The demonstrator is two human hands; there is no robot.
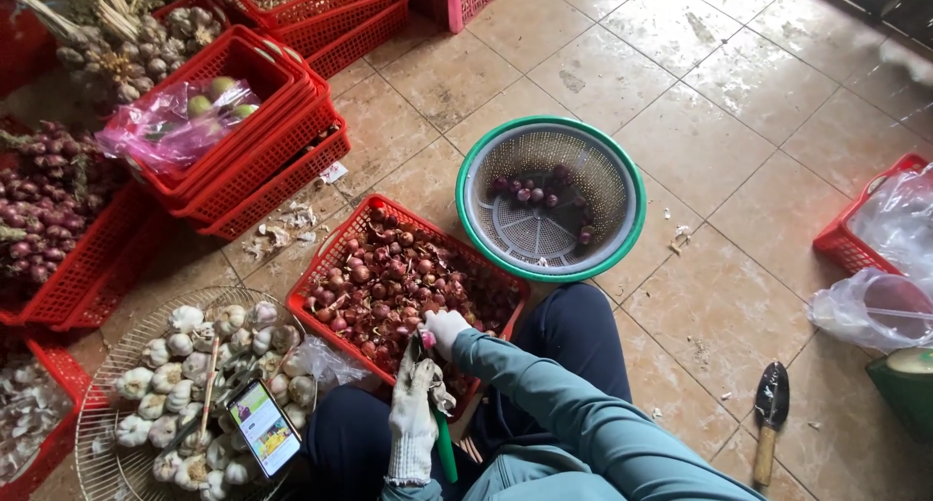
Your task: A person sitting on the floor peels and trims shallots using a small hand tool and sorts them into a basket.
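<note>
head view: both gloved hands (428, 365) over the shallot basket's (340, 243) near edge.

Single head cam, steep downward look, fairly close over lap, gloved hands (428, 384), tiled floor (739, 151).

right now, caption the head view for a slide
Gloved hands trim shallots over a red basket beside a green colander and garlic.

A produce sorting spot on a worn tiled floor (719, 297), likely a market or shop back room; stacked red crates (258, 141) stand left of a green colander (550, 198). Below those crates sits a wire basket of garlic (194, 365); shallots fill a red basket (389, 277) just beside the colander.
</note>
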